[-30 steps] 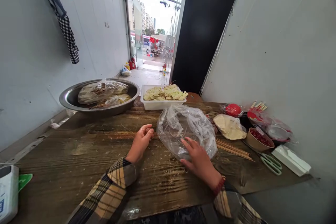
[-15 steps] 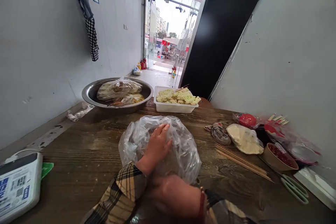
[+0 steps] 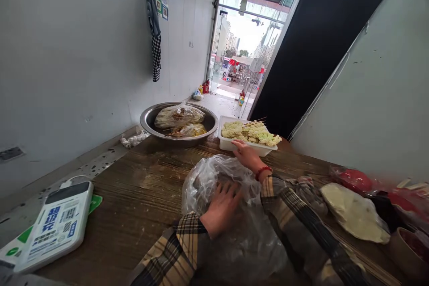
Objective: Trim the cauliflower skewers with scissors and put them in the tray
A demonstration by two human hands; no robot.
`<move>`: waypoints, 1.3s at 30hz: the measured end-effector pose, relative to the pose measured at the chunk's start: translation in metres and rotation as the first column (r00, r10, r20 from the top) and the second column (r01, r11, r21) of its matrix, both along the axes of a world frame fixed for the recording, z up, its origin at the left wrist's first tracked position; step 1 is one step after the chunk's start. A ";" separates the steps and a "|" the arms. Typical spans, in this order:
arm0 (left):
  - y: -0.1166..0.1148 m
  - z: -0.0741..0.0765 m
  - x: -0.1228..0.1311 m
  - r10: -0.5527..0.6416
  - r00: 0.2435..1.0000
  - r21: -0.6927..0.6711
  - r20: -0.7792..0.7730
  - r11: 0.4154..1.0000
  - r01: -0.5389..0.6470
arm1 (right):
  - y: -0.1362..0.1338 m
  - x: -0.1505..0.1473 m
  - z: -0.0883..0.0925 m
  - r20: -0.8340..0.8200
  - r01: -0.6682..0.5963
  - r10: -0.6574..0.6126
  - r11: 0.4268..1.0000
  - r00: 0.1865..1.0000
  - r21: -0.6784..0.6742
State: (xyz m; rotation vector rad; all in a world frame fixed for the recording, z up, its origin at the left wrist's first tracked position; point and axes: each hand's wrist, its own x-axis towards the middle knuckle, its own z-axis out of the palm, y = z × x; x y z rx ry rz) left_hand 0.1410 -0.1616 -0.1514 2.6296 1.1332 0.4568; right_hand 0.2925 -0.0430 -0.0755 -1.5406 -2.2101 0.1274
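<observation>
My left hand (image 3: 221, 206) lies flat with fingers spread on a crumpled clear plastic bag (image 3: 214, 176) in the middle of the wooden table (image 3: 140, 196). My right hand (image 3: 246, 153) reaches across and over the bag to the near rim of a white tray (image 3: 231, 144) heaped with pale green skewered vegetables (image 3: 250, 132). Its fingers touch the tray's front edge; whether they grip it is unclear.
A large steel basin (image 3: 147, 120) with bagged skewers stands left of the tray. A white device (image 3: 55, 228) lies at the near left. Bags of food (image 3: 353, 214), a red lidded tub (image 3: 351, 181) and a bowl (image 3: 407, 246) crowd the right side. An open doorway lies beyond.
The view has swung right and nearer. My right hand left the bag and reached forward to the white tray. My left hand stays pressed on the bag.
</observation>
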 end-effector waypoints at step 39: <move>0.023 0.023 -0.060 0.087 0.993 0.077 0.086 0.993 -0.093 | -0.241 0.145 -0.024 -0.121 0.090 -0.082 0.994 0.989 0.058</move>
